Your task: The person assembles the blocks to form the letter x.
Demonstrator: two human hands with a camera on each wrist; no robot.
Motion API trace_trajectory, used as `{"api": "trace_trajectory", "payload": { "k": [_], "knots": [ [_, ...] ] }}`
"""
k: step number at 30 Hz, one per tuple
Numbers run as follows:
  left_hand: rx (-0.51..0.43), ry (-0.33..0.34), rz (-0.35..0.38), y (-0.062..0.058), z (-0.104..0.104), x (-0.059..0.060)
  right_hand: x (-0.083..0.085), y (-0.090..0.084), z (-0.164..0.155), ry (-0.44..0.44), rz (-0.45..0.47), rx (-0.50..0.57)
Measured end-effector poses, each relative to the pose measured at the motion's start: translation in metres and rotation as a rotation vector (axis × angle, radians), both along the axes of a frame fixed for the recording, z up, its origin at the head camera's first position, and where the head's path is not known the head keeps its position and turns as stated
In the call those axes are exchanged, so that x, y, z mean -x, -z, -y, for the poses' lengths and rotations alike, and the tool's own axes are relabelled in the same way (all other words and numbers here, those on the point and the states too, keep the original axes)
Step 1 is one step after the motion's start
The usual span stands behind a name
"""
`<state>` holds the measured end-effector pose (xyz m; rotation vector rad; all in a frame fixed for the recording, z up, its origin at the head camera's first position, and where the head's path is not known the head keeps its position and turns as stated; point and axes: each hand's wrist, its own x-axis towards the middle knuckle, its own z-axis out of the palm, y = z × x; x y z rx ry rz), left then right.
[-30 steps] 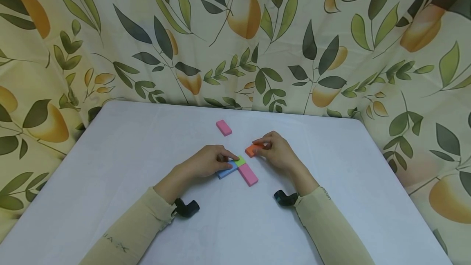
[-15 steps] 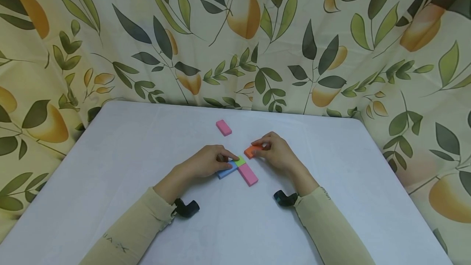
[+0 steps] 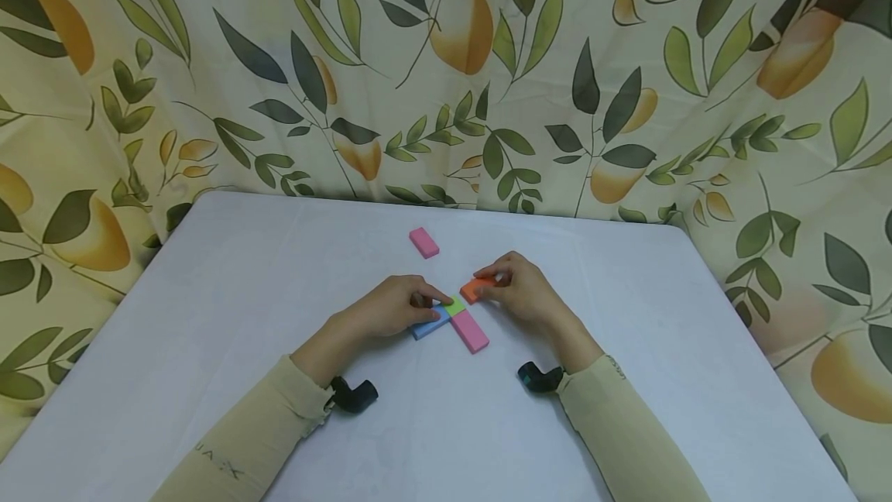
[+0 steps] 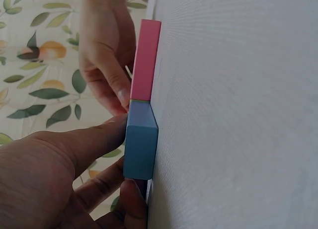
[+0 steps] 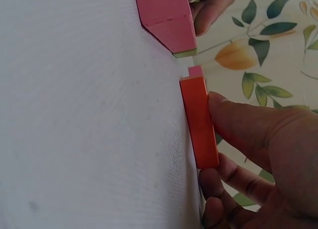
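On the white table (image 3: 209,316) lie a blue block (image 3: 427,324), a small green block (image 3: 455,305) and a pink block (image 3: 470,331), joined at the middle. My left hand (image 3: 390,307) pinches the blue block (image 4: 140,144) between thumb and fingers, with a fingertip on the green one. My right hand (image 3: 521,287) pinches an orange block (image 3: 476,287) just right of the green block; the orange block (image 5: 199,120) rests flat on the table. The pink block (image 4: 145,60) shows beyond the blue one in the left wrist view, and as the pink block (image 5: 169,18) in the right wrist view.
A second pink block (image 3: 423,242) lies alone further back on the table. A leaf-patterned curtain (image 3: 446,68) hangs behind and around the table. Black wrist cameras (image 3: 354,393) sit under both sleeves.
My right hand has slid the orange block slightly left, closer to the green block. The left hand has stayed put.
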<state>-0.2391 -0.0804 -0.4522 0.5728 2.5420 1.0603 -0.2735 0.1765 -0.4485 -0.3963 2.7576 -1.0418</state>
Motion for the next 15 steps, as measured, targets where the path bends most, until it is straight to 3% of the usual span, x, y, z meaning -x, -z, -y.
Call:
{"api": "trace_trajectory", "payload": {
  "k": [10,15],
  "knots": [
    [-0.008,0.009,0.005,0.0003,0.0003,0.0005,-0.0016,0.0020,0.0012,0.018,0.050,0.014],
    [-0.003,0.009,-0.001,0.0003,0.0002,0.0011,-0.0006,0.0017,0.0020,-0.020,0.004,-0.012]
  ]
}}
